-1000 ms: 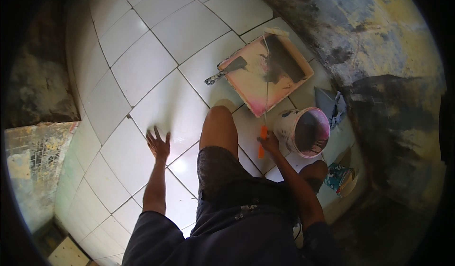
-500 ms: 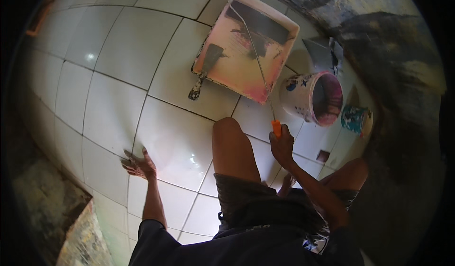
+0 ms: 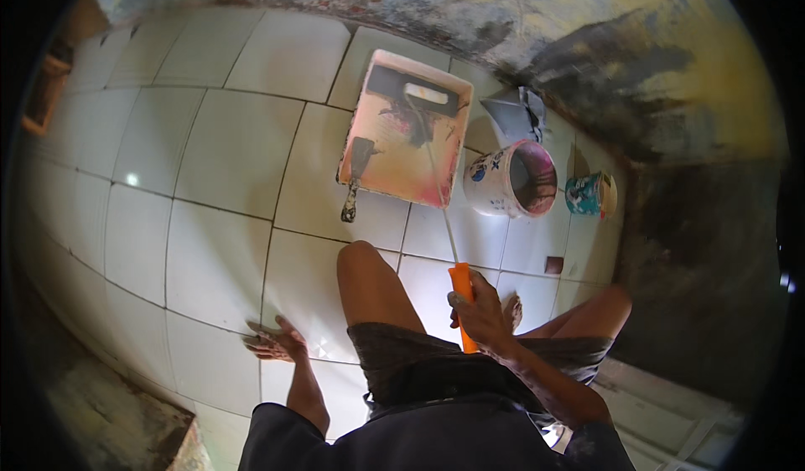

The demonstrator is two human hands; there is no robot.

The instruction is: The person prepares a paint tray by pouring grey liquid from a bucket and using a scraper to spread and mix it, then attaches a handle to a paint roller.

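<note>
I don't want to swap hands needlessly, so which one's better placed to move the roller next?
Right, most likely: the right hand grips the orange handle of the roller, which extends over the tray. The left hand is empty and off to the left, away from it.

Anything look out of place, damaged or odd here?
Yes. The wall looks worn: its surface is blotchy, with large dark patches. A scraper lies across the edge of the tray, its handle jutting out. The roller in the right hand looks ordinary.
</note>
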